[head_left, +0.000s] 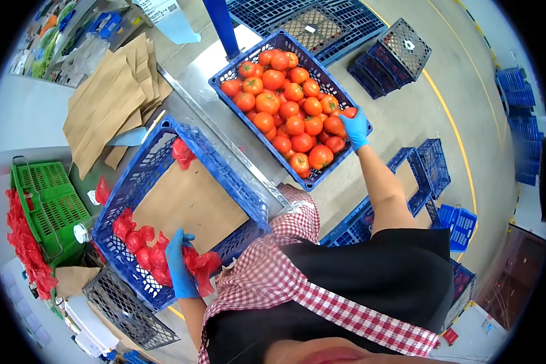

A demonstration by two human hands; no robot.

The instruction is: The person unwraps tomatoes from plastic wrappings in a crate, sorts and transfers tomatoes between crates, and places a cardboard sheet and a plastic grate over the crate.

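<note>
My right hand (355, 126), in a blue glove, is closed on a tomato (349, 113) at the right edge of a blue crate full of red tomatoes (294, 125). Over the lower side of a second blue crate (258, 209), my left hand (181, 261), also gloved, is closed on a crumpled red plastic bag (202, 267). Brown cardboard (185, 197) lines the bottom of this crate. Several red bagged bundles (142, 246) lie along its left side, and one more (182, 153) sits in its top corner.
Cardboard sheets (106, 100) lie at the upper left. A green crate (51, 206) with red bags (27, 249) beside it stands at the left. A blue post (222, 27) rises behind the tomato crate. Stacked crates (394, 57) and blue pallets (349, 27) are on the floor.
</note>
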